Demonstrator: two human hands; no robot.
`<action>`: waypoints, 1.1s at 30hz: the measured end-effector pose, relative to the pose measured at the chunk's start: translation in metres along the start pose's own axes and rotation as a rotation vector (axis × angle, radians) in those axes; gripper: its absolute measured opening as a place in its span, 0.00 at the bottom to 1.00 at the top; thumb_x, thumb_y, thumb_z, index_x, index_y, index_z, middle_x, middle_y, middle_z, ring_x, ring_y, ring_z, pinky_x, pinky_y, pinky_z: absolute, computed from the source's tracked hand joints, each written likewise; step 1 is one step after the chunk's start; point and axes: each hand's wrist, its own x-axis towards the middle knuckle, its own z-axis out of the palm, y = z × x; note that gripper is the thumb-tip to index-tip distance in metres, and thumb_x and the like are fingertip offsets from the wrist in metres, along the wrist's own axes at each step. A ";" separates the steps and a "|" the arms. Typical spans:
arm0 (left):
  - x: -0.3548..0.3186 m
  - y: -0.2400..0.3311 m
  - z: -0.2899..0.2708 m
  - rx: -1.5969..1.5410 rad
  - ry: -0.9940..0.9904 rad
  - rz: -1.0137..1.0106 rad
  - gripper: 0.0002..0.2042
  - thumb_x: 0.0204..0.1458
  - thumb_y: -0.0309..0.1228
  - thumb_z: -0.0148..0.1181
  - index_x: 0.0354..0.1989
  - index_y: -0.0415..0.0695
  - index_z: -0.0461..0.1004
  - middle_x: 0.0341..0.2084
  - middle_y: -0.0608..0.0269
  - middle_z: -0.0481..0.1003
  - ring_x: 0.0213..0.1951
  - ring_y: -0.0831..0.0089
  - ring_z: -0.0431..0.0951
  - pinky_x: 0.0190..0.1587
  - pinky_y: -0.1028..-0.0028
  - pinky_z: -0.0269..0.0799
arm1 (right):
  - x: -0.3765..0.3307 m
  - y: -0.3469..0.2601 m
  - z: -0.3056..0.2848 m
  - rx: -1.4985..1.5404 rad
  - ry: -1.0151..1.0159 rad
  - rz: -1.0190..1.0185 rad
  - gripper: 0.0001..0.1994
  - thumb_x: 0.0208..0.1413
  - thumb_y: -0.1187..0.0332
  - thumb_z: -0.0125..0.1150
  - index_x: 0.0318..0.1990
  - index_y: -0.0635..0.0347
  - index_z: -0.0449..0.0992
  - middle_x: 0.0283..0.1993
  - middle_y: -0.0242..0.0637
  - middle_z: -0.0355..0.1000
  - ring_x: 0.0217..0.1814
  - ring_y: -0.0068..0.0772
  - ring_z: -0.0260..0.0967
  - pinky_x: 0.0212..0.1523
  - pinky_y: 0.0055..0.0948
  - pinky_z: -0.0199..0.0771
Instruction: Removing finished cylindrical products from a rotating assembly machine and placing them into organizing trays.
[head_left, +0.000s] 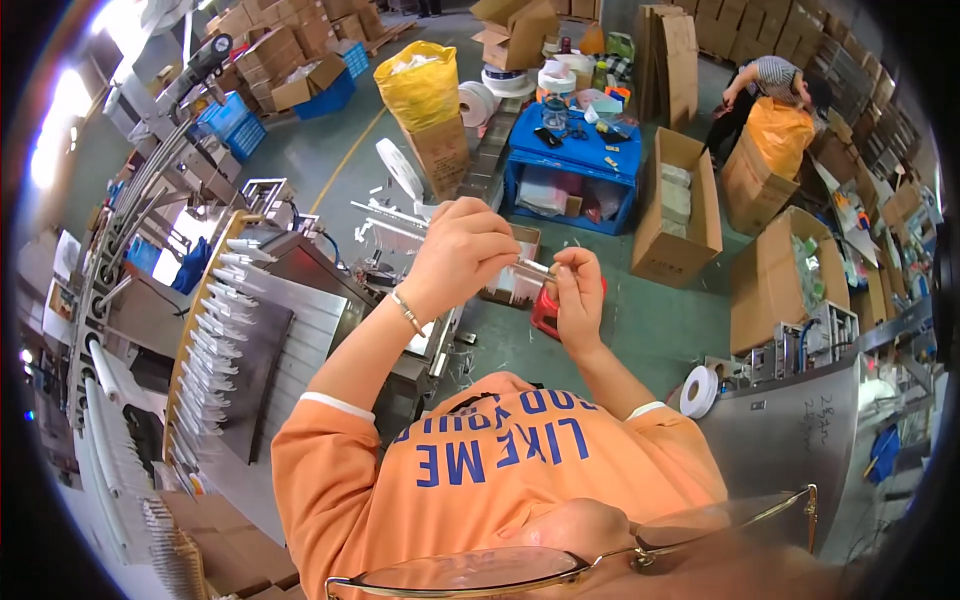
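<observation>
In front of my chest I hold a slim, shiny, whitish tube-like piece [534, 268] level between both hands. The fingertips of my left hand [455, 250] pinch its left end. Thumb and bent fingers of my right hand [577, 300] close on the other end. What exactly the piece is cannot be made out. Just beneath it is a small open carton [526, 240] with pale bits in it. A red container [546, 314] shows partly behind my right hand, lower down.
To my left stands a machine with a curved yellow-edged rim [190, 330] bearing several white pieces. At right is a steel machine [780, 425] with a white tape roll [698, 391]. Ahead are a blue crate table [575, 150], an open carton [680, 235] and a bending person [775, 75].
</observation>
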 end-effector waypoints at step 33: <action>-0.170 -0.005 -0.081 -0.715 0.894 -0.768 0.06 0.48 0.21 0.45 0.33 0.44 0.65 0.17 0.74 0.60 0.18 0.87 0.57 0.19 0.86 0.49 | 0.050 -0.011 0.023 0.177 -0.381 0.277 0.08 0.58 0.66 0.42 0.37 0.60 0.65 0.27 0.32 0.64 0.22 0.18 0.60 0.24 0.14 0.58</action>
